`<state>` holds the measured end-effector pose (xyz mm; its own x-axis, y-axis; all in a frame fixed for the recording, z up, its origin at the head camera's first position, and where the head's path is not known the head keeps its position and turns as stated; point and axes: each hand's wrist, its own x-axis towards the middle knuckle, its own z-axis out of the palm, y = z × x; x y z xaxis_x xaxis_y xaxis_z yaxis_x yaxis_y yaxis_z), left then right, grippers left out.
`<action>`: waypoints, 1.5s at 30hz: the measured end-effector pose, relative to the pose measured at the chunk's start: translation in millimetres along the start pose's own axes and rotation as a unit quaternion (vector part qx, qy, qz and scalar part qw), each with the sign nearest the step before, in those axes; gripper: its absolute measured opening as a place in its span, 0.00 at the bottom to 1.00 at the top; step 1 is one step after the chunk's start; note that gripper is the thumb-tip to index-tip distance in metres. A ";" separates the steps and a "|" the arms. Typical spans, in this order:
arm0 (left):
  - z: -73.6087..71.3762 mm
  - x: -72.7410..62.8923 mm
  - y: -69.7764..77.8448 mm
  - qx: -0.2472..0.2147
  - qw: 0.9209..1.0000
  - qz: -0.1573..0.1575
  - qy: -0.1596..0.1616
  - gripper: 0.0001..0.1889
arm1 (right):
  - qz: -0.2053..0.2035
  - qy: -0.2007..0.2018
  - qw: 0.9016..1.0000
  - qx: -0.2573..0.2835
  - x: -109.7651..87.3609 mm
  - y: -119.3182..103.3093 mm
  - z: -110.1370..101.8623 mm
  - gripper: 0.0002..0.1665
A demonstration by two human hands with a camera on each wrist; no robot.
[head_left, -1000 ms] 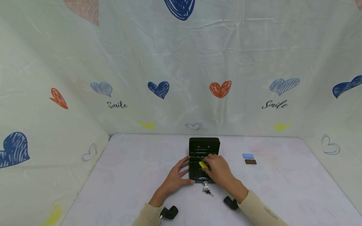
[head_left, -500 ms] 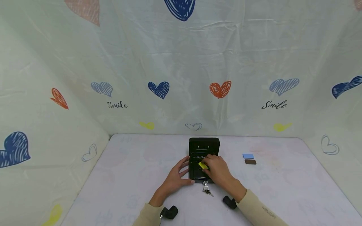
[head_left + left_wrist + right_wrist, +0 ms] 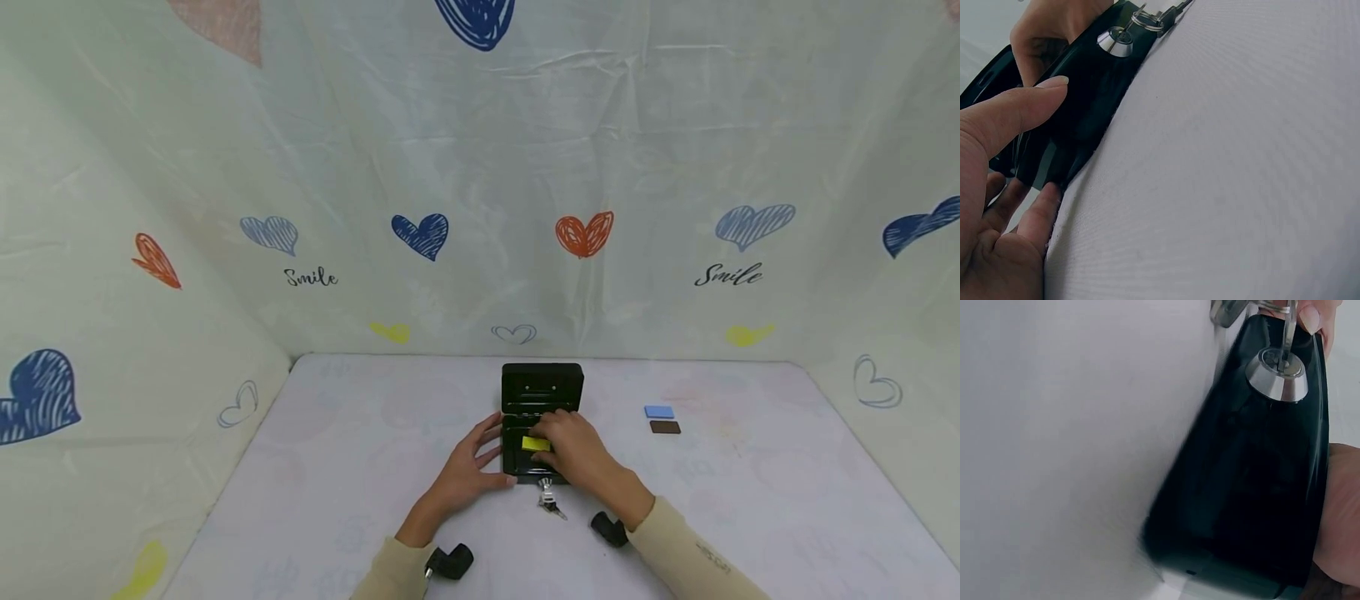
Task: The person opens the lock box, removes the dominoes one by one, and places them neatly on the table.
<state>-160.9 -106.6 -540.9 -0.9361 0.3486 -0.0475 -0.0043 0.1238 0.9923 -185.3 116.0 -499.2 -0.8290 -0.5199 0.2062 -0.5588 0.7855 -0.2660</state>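
A small black cash box (image 3: pixel 542 390) stands on the table with its lid raised at the back. Keys (image 3: pixel 550 502) on a ring hang from the lock (image 3: pixel 1277 374) on its front. My left hand (image 3: pixel 467 471) holds the box at its left side, thumb across the front corner and fingers spread along the side. Inside the box, a flat yellow rectangular piece (image 3: pixel 535 443) lies level between the thumb and fingers of my right hand (image 3: pixel 577 447), which covers its right end. In the right wrist view, the box wall hides those fingertips.
To the right of the box, a blue rectangular piece (image 3: pixel 659 412) and a dark brown one (image 3: pixel 665 427) lie one behind the other on the white table (image 3: pixel 750 500). A pale curtain (image 3: pixel 510 167) printed with hearts hangs behind and at the sides.
The yellow piece has turned from a slanted position to level inside the box, the right hand's fingers shifting slightly with it. The left hand and the box stay put.
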 end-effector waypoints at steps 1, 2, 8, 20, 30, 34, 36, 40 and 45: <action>-0.2 0.1 -0.1 -0.001 1.000 0.000 0.000 0.53 | -0.007 -0.005 1.000 -0.006 1.0 0.4 -0.4 0.17; -0.4 0.3 0.0 -0.002 1.000 0.000 -0.001 0.53 | -0.014 -0.010 1.000 -0.010 1.9 0.9 -0.7 0.17; -0.5 -0.2 0.7 -0.005 1.000 0.001 -0.002 0.53 | -0.028 -0.033 0.999 -0.009 4.9 1.2 -2.5 0.14; 1.2 -3.2 1.2 0.000 1.000 -0.008 0.000 0.53 | -0.068 0.007 0.997 -0.040 -5.1 6.3 -7.7 0.15; 1.4 -3.3 1.3 0.003 1.000 -0.006 0.003 0.52 | -0.131 0.085 0.987 -0.033 -17.8 16.3 -13.7 0.16; 1.6 -3.1 2.3 0.004 1.000 -0.006 0.005 0.52 | -0.136 0.101 0.985 -0.039 -21.4 19.7 -16.2 0.18; 1.8 -2.9 2.6 0.004 1.000 -0.007 0.006 0.52 | -0.133 0.102 0.985 -0.045 -22.6 20.5 -18.2 0.18; 2.1 -2.7 2.7 0.007 1.000 -0.007 0.008 0.52 | -0.125 0.098 0.986 -0.055 -25.1 21.7 -22.0 0.18; 2.3 -2.2 4.7 0.002 1.000 -0.011 0.009 0.52 | -0.110 0.091 0.988 -0.064 -29.5 25.1 -26.3 0.18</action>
<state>-158.1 -104.6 -536.4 -0.9421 0.3285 -0.0668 -0.0231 0.1351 0.9906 -174.3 159.8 -487.2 -0.6625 -0.6231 0.4156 -0.7083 0.7017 -0.0769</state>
